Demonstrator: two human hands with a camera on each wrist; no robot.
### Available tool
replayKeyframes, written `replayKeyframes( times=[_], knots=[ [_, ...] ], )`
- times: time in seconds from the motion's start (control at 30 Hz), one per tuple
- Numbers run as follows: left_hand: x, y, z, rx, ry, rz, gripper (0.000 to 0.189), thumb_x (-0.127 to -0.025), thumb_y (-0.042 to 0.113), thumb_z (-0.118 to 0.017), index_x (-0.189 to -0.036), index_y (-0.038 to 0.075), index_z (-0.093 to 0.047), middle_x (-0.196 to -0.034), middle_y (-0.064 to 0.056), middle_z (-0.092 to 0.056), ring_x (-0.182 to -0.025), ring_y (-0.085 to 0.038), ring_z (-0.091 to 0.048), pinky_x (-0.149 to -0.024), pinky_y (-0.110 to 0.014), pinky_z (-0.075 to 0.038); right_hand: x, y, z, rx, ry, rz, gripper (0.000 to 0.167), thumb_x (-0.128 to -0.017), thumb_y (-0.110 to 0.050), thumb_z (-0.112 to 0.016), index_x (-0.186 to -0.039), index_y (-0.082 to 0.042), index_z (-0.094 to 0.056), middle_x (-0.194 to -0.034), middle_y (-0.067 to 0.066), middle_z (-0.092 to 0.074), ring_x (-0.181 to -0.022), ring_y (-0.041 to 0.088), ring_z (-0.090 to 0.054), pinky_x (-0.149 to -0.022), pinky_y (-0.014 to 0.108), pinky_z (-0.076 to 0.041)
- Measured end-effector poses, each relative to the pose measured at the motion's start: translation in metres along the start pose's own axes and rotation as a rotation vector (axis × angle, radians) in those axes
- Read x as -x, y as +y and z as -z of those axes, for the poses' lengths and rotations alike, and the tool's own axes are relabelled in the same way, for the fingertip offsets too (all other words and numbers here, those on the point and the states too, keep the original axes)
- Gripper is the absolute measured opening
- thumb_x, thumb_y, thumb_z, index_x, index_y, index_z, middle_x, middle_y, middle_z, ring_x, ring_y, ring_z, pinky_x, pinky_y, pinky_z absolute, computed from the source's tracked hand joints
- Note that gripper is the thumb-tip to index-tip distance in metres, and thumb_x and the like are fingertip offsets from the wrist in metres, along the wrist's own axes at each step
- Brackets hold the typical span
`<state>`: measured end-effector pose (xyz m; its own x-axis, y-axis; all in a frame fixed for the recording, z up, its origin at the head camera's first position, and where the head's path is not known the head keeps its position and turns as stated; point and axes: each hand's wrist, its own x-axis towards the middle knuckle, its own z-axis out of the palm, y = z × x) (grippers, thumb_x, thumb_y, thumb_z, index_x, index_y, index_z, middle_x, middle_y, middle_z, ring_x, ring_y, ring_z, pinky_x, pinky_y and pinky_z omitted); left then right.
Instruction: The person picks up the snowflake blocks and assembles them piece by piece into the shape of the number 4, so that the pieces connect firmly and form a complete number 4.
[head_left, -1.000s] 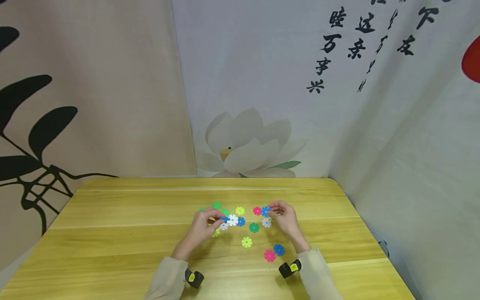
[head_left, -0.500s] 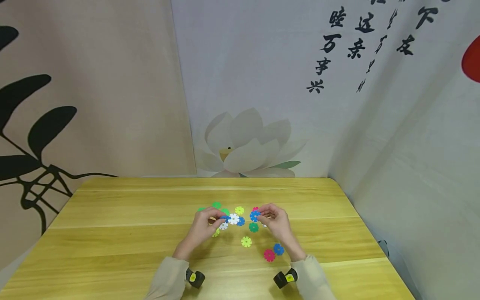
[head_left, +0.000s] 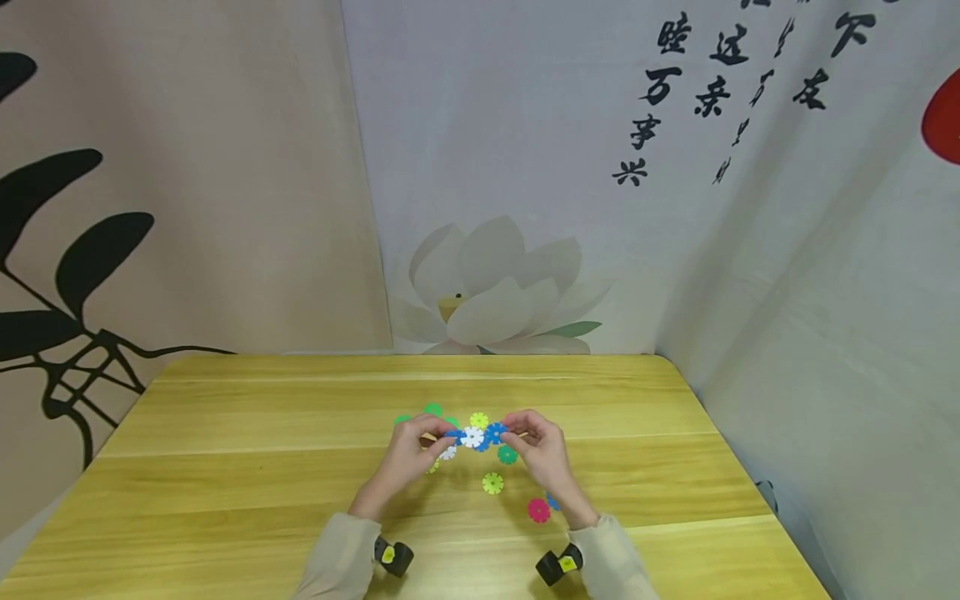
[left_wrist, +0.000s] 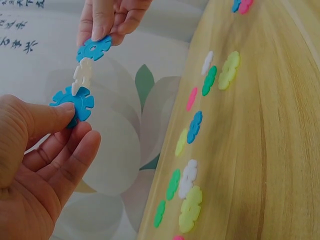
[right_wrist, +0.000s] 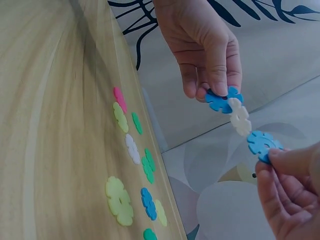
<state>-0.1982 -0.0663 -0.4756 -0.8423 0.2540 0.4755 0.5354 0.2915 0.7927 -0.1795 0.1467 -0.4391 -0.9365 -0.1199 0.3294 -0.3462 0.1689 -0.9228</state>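
1. The left hand (head_left: 408, 450) is pinching a blue disc (left_wrist: 85, 103) between thumb and fingers. A white disc (left_wrist: 82, 75) is projecting rightward from that disc's rim, apparently slotted onto it.
2. The right hand (head_left: 545, 454) is pinching a second blue disc (right_wrist: 260, 142) and is holding its left edge up to the white disc's free edge. The three pieces are hanging in a row between the hands, above the middle of the wooden table (head_left: 225, 500).
3. Judging by this, one joint is looking finished and a second is seemingly being made. The wrist views are showing the white disc and the second blue disc meeting or nearly so; whether their slots are engaging, one cannot tell.
4. Other pieces are lying loose: a yellow-green disc (head_left: 492, 483) and a pink disc (head_left: 538, 511) on the near side, a green disc (head_left: 507, 455) right of centre, and a light green disc (head_left: 432, 409) at the far left.
5. Compared with half a second earlier, the right hand is sitting farther left, closing the clear gap beside the white disc. Its wrist is now partly covering a loose blue disc (head_left: 553, 502) near the right, while the left hand is staying almost in place.
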Motion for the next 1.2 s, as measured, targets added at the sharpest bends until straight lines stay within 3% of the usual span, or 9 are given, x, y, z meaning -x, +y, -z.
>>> replayKeyframes(
  times=[0.3,0.47,0.67,0.8,0.93,1.07,1.2],
  knots=[
    [-0.001,0.003,0.001,0.014,-0.004,0.025,0.004,-0.082,0.000,-0.069,-0.086,-0.002,-0.069,-0.086,-0.009,-0.067,-0.073,-0.015,-0.064,-0.060,-0.019,-0.055,-0.001,-0.001,-0.004,-0.017,-0.002,0.042,0.013,-0.079,0.016,-0.063,-0.091,0.014,-0.060,-0.086,0.027,-0.062,-0.076,0.017,-0.060,-0.065,0.020,-0.054],
    [-0.001,0.005,0.002,0.048,-0.003,0.065,0.005,-0.083,-0.002,-0.068,-0.087,0.000,-0.069,-0.084,-0.008,-0.067,-0.072,-0.014,-0.064,-0.059,-0.022,-0.056,-0.001,0.011,-0.007,-0.043,0.020,0.096,0.011,-0.079,0.016,-0.064,-0.089,0.012,-0.060,-0.085,0.027,-0.061,-0.076,0.016,-0.060,-0.063,0.020,-0.054],
    [-0.003,0.006,0.002,0.117,-0.008,0.111,0.006,-0.083,-0.005,-0.065,-0.088,-0.003,-0.068,-0.081,-0.011,-0.066,-0.068,-0.022,-0.064,-0.060,-0.034,-0.058,0.000,0.030,-0.014,-0.148,0.063,0.090,0.011,-0.076,0.014,-0.067,-0.082,0.012,-0.058,-0.083,0.030,-0.059,-0.072,0.009,-0.061,-0.064,0.021,-0.055],
    [-0.003,0.007,0.003,0.128,-0.008,0.132,0.006,-0.083,-0.006,-0.065,-0.088,-0.005,-0.067,-0.081,-0.013,-0.066,-0.065,-0.014,-0.062,-0.060,-0.034,-0.058,0.001,0.035,-0.017,-0.216,0.082,0.121,0.013,-0.075,0.015,-0.066,-0.081,0.016,-0.055,-0.082,0.033,-0.057,-0.071,0.009,-0.062,-0.065,0.027,-0.058],
    [-0.004,0.009,0.003,0.144,-0.007,0.156,0.006,-0.083,-0.008,-0.065,-0.088,-0.005,-0.067,-0.080,-0.012,-0.065,-0.064,-0.010,-0.060,-0.060,-0.039,-0.058,0.001,0.035,-0.018,-0.244,0.075,0.164,0.012,-0.076,0.016,-0.066,-0.081,0.017,-0.054,-0.080,0.024,-0.061,-0.070,0.010,-0.063,-0.064,0.029,-0.058],
    [-0.004,0.010,0.004,0.145,-0.009,0.134,0.006,-0.082,-0.009,-0.065,-0.087,-0.006,-0.067,-0.080,-0.014,-0.065,-0.063,-0.011,-0.061,-0.059,-0.038,-0.058,0.001,0.033,-0.018,-0.239,0.048,0.188,0.011,-0.077,0.017,-0.064,-0.080,0.015,-0.054,-0.081,0.006,-0.064,-0.068,0.014,-0.064,-0.062,0.028,-0.058],
    [-0.003,0.010,0.004,0.148,-0.005,0.122,0.006,-0.083,-0.008,-0.064,-0.087,-0.007,-0.067,-0.080,-0.015,-0.065,-0.063,-0.014,-0.062,-0.058,-0.038,-0.058,0.000,0.033,-0.018,-0.206,0.027,0.214,0.010,-0.077,0.017,-0.063,-0.080,0.013,-0.055,-0.081,0.005,-0.063,-0.067,0.019,-0.064,-0.061,0.030,-0.058]
  ],
)
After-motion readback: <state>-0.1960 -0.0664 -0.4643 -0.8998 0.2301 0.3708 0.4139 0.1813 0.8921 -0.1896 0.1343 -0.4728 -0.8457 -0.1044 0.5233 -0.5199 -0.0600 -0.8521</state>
